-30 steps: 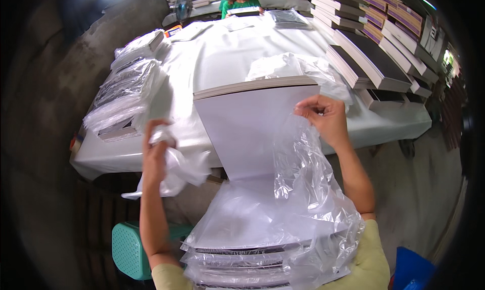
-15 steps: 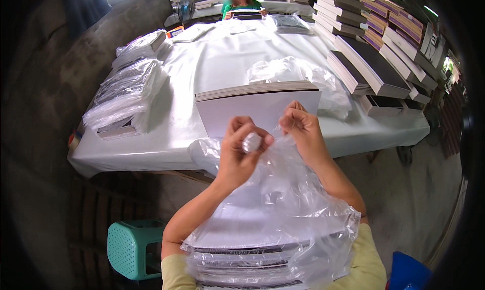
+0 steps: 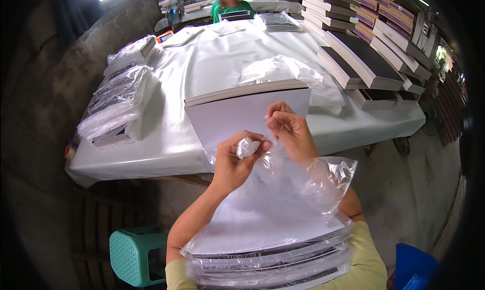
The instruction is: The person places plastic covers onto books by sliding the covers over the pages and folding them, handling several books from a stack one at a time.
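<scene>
My left hand grips a bunched end of a clear plastic bag right in front of me. My right hand pinches the same bag's edge beside it, the two hands almost touching. Behind them a thick white-covered book stands tilted, its page edge facing up, its lower part inside the bag. Under my arms, on my lap, lies a stack of bagged books with white covers and dark edges.
A white-covered table stretches ahead with bagged book piles at its left and a crumpled bag heap mid-table. Stacks of dark-covered books line the right. A teal stool stands lower left. A person in green sits at the far end.
My hands were apart, left hand low holding crumpled plastic and right hand up at the book's corner. They have come together at the bag's mouth in front of the book.
</scene>
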A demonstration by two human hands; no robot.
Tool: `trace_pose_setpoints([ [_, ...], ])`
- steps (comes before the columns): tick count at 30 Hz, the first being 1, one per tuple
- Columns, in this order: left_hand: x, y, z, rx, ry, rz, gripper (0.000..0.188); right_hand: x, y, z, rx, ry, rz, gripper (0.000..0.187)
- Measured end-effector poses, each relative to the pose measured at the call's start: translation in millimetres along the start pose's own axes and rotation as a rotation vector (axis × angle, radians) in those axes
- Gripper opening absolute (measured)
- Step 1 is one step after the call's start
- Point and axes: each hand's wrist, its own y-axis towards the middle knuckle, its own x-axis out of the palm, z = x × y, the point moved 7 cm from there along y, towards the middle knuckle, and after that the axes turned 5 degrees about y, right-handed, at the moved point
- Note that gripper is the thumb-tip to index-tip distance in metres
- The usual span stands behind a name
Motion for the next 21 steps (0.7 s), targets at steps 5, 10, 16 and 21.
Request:
trace_pose_setpoints([
  [5,1,-3,-3,0.087,-0.375,-0.032,0.018,8,-6,19,0.331,0.638,-0.053,0.038],
  [10,7,-33,-5,-0.047,-0.784,-0.479,0.053,-12,3,9,0.505,0.829,-0.031,0.039],
  [16,-35,-53,6,0.179,-0.742,-0.688,0.066,-128,9,3,0.274,0.741,0.217,0.033],
  [21,-93,-78,4,0.234,-0.916,-0.08,0.066,-36,-40,27,0.523,0.588,-0.333,0.036],
])
